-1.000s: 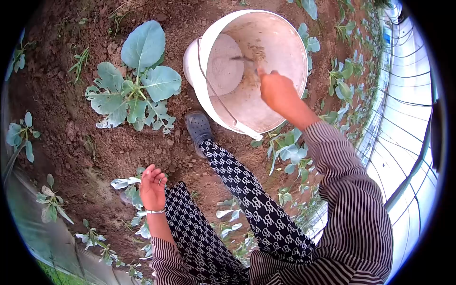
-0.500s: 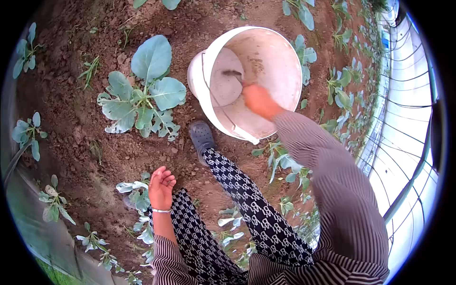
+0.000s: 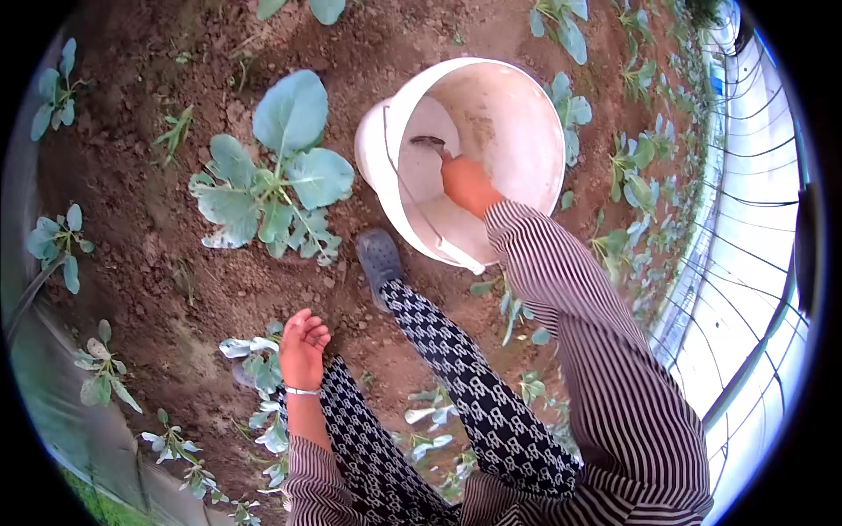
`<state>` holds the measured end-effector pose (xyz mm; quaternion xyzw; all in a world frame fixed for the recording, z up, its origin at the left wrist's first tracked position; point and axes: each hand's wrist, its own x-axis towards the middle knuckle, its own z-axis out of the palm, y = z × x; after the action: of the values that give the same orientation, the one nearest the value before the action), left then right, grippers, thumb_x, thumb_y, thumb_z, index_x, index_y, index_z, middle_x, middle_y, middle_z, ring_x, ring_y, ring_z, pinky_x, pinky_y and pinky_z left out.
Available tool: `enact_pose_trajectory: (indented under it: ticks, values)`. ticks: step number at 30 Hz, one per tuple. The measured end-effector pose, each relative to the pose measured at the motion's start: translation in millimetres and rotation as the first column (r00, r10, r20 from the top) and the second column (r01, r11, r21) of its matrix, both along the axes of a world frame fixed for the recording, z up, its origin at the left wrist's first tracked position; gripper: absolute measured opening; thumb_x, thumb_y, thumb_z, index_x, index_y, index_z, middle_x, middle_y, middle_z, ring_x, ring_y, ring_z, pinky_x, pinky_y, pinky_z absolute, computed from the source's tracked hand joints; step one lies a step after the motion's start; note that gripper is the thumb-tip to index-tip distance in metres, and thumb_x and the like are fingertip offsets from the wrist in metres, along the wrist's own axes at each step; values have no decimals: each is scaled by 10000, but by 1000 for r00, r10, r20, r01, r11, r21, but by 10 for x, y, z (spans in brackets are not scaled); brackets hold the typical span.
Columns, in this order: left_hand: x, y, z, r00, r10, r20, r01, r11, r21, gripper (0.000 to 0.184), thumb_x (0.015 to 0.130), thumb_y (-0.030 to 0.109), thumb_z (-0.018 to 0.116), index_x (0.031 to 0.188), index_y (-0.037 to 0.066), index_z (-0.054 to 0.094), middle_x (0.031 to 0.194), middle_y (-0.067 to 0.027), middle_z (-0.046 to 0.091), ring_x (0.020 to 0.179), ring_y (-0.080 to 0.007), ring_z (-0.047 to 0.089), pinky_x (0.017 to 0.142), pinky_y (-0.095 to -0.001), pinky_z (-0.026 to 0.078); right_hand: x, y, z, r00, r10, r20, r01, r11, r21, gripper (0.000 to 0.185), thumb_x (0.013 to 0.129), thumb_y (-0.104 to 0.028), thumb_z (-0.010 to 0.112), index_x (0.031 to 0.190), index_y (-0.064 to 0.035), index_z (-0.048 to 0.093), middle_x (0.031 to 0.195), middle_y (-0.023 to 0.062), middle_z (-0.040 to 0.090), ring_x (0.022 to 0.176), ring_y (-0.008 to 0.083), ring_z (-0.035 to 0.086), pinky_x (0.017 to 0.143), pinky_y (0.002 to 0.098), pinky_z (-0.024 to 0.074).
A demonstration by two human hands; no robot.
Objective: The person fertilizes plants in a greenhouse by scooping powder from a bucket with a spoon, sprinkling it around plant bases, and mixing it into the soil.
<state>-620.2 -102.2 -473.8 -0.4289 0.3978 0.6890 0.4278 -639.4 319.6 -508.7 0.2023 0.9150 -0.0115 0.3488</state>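
My right hand [image 3: 467, 184] is inside a white bucket [image 3: 517, 114], closed on a small tool [image 3: 428, 140] with a dark metal head. The head is near the bucket's bottom; the tool's handle is hidden in my fist, and I cannot tell its exact kind. The bucket's mouth faces toward me and to the right, and its wire handle [image 3: 399, 175] hangs over the near side. My left hand [image 3: 304, 349], with a white band at the wrist, hovers above the soil near my knee. Its fingers are loosely curled and apart, holding nothing.
A broad-leaved plant [image 3: 294, 114] with chewed leaves grows left of the bucket. My grey clog [image 3: 379, 261] stands on the brown soil between them. Smaller plants [image 3: 105, 368] grow around, with weeds among them. Plastic sheeting [image 3: 754, 175] on a frame runs along the right.
My right hand has shifted slightly left inside the bucket and shows less blur. The whole view has moved a little; my left hand keeps its pose.
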Motion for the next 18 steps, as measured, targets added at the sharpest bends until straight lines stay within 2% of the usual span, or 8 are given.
enact_pose_trajectory:
  ticks: [2,4,5,7,9,11,14,18]
  values:
    - [16,-86,-7,999,7,-34,-8,999,-31,272,921,252,533,1095,45,562,897,-49,637,778,-165,606,695,-306,516,-11,-2,-45,1000,10,-7,-10,1000,-25,306,832,-102,494,1103,15,575,866,226,637,787,382,630,694,460,510]
    - [30,-109,26,998,68,5,-68,996,-59,255,923,216,524,1094,31,559,888,-66,637,757,-172,612,680,-305,522,-171,101,402,998,-64,-10,63,996,-60,282,826,-103,493,1057,15,602,870,220,639,792,367,634,695,463,507]
    - [39,-64,11,994,109,21,-108,992,-66,246,924,198,520,1094,23,558,883,-74,638,746,-175,615,673,-304,524,-83,184,373,985,-116,-129,112,993,-36,254,810,-98,503,1006,15,620,850,208,642,736,363,637,665,456,506]
    - [86,-18,-10,995,87,43,-85,996,-37,245,922,197,524,1091,24,560,878,-76,639,745,-176,616,672,-303,526,-11,404,258,932,-358,-65,342,922,-180,222,820,-112,505,962,18,615,809,199,641,672,325,641,570,431,491]
    - [76,12,-20,997,52,58,-51,998,-19,243,919,199,532,1083,23,565,872,-78,642,749,-175,617,675,-303,527,-55,475,49,739,-673,-12,626,694,-356,212,840,-137,499,943,25,588,772,189,632,583,259,601,472,384,448]
    - [35,24,-11,999,11,30,-10,1000,-27,253,915,219,541,1084,33,564,882,-63,634,768,-168,606,686,-306,521,-96,406,-195,330,-939,101,821,232,-521,230,870,-176,485,950,34,537,738,177,613,470,166,517,371,316,376]
    - [-9,-3,4,1000,-16,5,17,999,-48,259,917,235,537,1084,38,564,883,-54,627,776,-164,599,694,-306,518,-222,141,-361,-46,-977,208,768,-167,-618,167,873,-145,466,889,14,513,699,158,588,448,138,434,350,279,313]
    - [-12,-7,-12,1000,3,-3,-3,998,-61,259,923,233,520,1086,35,563,891,-57,626,777,-165,600,696,-305,518,-150,131,-318,-90,-931,353,698,-312,-645,145,904,-150,467,946,-12,466,737,141,563,456,99,395,351,236,288]
